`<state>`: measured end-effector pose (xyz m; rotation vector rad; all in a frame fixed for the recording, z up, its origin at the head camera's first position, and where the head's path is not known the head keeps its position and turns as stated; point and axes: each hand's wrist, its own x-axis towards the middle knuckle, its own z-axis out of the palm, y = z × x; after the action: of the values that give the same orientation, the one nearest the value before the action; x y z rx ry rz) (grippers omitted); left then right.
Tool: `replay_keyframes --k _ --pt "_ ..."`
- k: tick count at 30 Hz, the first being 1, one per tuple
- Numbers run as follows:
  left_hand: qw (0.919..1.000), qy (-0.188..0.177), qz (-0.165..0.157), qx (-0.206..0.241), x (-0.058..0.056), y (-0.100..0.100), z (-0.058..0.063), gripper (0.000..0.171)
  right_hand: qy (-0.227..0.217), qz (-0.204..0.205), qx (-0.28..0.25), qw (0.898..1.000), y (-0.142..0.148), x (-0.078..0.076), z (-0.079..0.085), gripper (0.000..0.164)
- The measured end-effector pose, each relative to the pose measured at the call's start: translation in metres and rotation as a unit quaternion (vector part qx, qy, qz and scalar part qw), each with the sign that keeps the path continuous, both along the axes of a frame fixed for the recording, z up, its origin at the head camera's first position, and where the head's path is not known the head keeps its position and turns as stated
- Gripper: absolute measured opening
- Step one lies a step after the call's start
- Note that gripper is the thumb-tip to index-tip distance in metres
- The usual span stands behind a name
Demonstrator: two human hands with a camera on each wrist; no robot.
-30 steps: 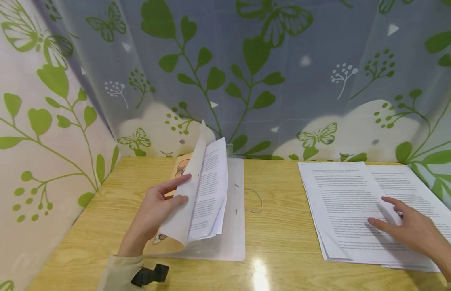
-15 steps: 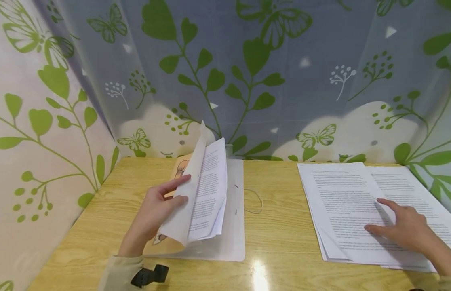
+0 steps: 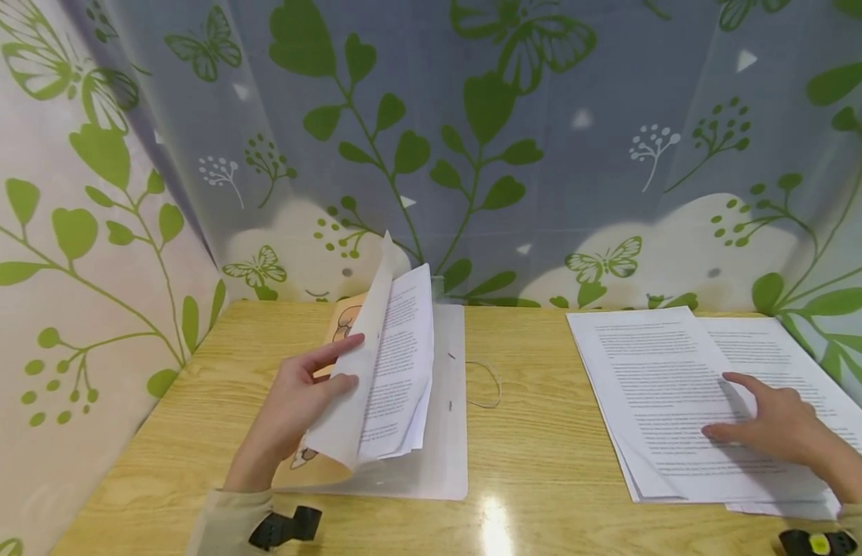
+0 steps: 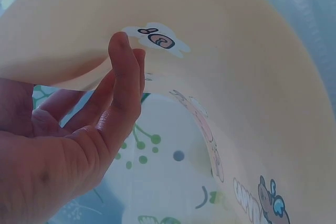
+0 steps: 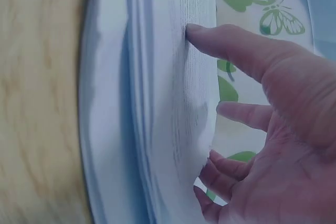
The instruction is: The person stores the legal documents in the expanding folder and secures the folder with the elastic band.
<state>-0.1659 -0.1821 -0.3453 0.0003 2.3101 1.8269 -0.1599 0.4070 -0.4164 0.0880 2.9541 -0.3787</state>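
My left hand (image 3: 292, 409) grips the bent front cover (image 3: 368, 347) of a plastic file folder, lifting it partway. The cover's outer side (image 4: 252, 66) is peach with cartoon prints. Printed sheets (image 3: 398, 371) stand slanted inside, against the cover; the folder's pale back (image 3: 448, 455) lies on the table. My right hand (image 3: 785, 425) rests on a loose stack of printed paper (image 3: 646, 386), fingers spread. In the right wrist view, the thumb (image 5: 226, 43) touches the top page (image 5: 184, 119), and the other fingers lie near the stack's edge.
Another printed stack (image 3: 758, 347) lies partly under the first, at the right. A thin elastic loop (image 3: 499, 386) sticks out from the folder's right side. Patterned curtains (image 3: 431, 139) hang behind and beside the wooden table (image 3: 528, 448).
My right hand has shifted slightly on the pages, and the upper loose stack has turned a little, its lower edge moving right. My left hand and the folder stay put.
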Motion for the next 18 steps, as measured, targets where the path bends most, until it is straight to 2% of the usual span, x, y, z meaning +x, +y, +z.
replay_keyframes --k 7,18 --pt "1.0000 0.001 -0.001 0.004 0.0003 0.0000 0.0003 0.054 -0.049 -0.034 -0.039 0.997 0.0035 -0.0026 -0.0008 0.113" --pt "1.0000 0.002 -0.002 0.009 0.0011 0.0004 0.0013 0.054 -0.068 -0.045 -0.064 0.995 0.0031 -0.0036 -0.0009 0.113"
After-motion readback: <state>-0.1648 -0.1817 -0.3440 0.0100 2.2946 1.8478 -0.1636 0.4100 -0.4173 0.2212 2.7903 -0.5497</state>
